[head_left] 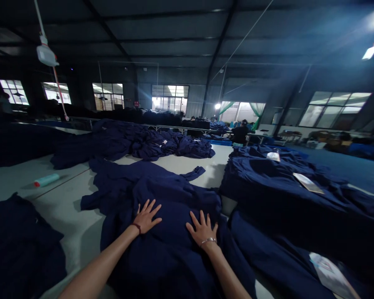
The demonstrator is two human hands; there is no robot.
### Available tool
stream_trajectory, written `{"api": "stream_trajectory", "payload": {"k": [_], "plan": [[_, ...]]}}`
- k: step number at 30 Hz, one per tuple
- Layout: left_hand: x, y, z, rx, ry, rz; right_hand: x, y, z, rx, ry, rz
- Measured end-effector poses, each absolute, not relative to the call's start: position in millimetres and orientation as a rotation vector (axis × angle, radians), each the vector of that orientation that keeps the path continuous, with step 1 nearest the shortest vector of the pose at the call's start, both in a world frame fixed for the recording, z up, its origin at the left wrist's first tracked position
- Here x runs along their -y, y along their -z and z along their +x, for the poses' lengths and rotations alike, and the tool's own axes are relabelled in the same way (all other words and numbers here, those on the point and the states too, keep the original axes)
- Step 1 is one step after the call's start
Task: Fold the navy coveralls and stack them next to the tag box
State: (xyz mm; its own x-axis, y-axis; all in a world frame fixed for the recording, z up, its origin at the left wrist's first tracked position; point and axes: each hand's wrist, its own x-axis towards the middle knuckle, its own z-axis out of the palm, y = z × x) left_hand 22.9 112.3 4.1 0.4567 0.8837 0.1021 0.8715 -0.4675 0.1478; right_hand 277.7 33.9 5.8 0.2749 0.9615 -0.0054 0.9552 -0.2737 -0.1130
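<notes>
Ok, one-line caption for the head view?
The left hand and right hand lie flat on a navy garment on a grey table, garment piles around.

Dark navy garment (162, 199), spread flat, rumpled, on pale table

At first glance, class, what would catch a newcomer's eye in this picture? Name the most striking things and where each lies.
The left hand and the right hand lie flat, fingers spread, on a navy garment at bottom centre. To their right rises a stack of navy garments with a paper card on top; on the pale table at left lies a small turquoise tube.
</notes>
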Motion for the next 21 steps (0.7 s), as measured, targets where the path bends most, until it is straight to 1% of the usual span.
{"api": "stream_trajectory", "payload": {"k": [7,11,14,16,19,21], "plan": [[-85,0,-8,-1.524,-0.233,2.63,7,1,247,1.842,-0.026,-2.426],[-64,-8,-19,-1.485,-0.138,2.606,29,-18,239,1.867,-0.013,-2.385],[-67,-28,-16,-1.475,-0.112,2.601,22,-42,246,1.868,0.041,-2.315],[-80,-44,-4,-1.513,-0.256,2.618,4,-57,255,1.848,0.116,-2.206],[-113,-60,21,-1.473,-0.593,2.634,-32,-69,269,1.768,0.105,-2.139],[-136,-63,36,-1.509,-0.633,2.618,-53,-70,279,1.74,0.077,-2.181]]}}
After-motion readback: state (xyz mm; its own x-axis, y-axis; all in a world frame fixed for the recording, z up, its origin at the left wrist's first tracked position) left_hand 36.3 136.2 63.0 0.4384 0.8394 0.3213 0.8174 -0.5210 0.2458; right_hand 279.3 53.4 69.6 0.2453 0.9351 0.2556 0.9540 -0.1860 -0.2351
